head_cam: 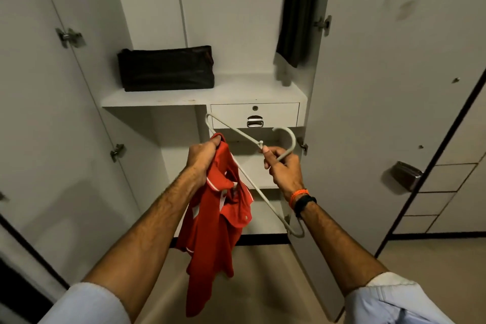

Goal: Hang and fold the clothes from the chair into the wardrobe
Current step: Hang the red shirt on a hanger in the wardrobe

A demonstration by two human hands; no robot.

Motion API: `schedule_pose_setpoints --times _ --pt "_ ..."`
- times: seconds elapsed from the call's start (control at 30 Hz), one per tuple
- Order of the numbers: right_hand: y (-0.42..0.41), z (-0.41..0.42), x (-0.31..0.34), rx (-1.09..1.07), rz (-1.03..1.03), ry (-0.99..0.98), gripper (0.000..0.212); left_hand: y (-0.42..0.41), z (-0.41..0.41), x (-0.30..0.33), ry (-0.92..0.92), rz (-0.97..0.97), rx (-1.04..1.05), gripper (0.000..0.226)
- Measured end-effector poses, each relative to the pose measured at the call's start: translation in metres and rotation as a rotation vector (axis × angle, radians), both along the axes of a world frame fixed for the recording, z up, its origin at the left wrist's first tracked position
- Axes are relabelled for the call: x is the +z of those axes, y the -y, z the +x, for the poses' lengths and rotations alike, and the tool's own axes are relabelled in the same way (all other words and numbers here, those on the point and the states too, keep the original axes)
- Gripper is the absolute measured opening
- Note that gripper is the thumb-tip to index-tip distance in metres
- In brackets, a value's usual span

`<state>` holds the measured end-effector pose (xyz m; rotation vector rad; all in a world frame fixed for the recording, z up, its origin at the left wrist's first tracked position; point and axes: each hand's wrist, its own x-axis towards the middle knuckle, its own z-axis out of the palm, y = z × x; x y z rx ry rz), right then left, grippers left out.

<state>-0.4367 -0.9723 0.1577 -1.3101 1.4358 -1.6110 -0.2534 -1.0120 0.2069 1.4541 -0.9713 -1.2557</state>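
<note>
Shirt [213, 218] hangs bunched from the left hand [202, 163], which grips its collar; the right hand [282, 166] pinches the hanger [252, 184] neck. Best feed one hanger arm through the collar opening first.

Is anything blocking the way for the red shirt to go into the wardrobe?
Nothing visible does. Both doors are open. The left hand holds the red shirt, the right hand holds the grey hanger. A dark garment already hangs top right, and a black bag sits on the shelf, off to the left.
</note>
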Motion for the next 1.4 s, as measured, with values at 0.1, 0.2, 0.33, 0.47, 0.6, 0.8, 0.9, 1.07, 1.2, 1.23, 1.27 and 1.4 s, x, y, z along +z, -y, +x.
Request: schedule_pose_setpoints --times 0.1,0.2,0.33,0.47,0.6,0.8,0.9,1.07,1.2,1.23,1.27,1.4 --pt "0.005 -0.001 0.000 0.032 -0.021 0.095 0.027 0.008 0.009 0.004 -0.101 -0.011 0.078 0.028" --pt "0.008 -0.003 -0.004 0.087 -0.019 0.150 0.031 0.016 0.020 0.009 -0.244 -0.034 0.163 0.027" --pt "0.008 -0.008 -0.010 0.149 0.000 0.149 0.028 0.019 0.032 0.013 -0.372 -0.047 0.200 0.036" --pt "0.009 -0.012 -0.017 0.199 0.041 0.066 0.025 0.022 0.042 0.016 -0.366 -0.074 0.188 0.042" --pt "0.011 -0.017 -0.018 0.267 0.064 -0.051 0.025 0.023 0.047 0.019 -0.241 -0.095 0.176 0.031" --pt "0.019 -0.028 -0.014 0.325 0.058 -0.153 0.021 0.028 0.051 0.030 0.000 -0.167 0.232 0.026" --pt "0.021 -0.029 -0.011 0.361 0.038 -0.176 0.023 0.029 0.052 0.030 0.156 -0.199 0.202 0.024" --pt "0.030 -0.018 -0.005 0.455 0.034 -0.267 0.036 0.028 0.046 0.030 0.642 -0.286 0.008 0.022" --pt "0.037 -0.003 0.006 0.498 0.022 -0.322 0.041 0.023 0.032 0.037 1.057 -0.338 -0.161 0.034" --pt "0.040 0.000 0.007 0.501 0.021 -0.341 0.043 0.021 0.029 0.040 1.157 -0.350 -0.188 0.034" --pt "0.041 0.003 0.009 0.502 0.021 -0.357 0.045 0.020 0.027 0.043 1.243 -0.369 -0.219 0.033" --pt "0.044 0.016 0.013 0.523 0.022 -0.352 0.037 0.014 0.017 0.056 1.257 -0.440 -0.281 0.027"
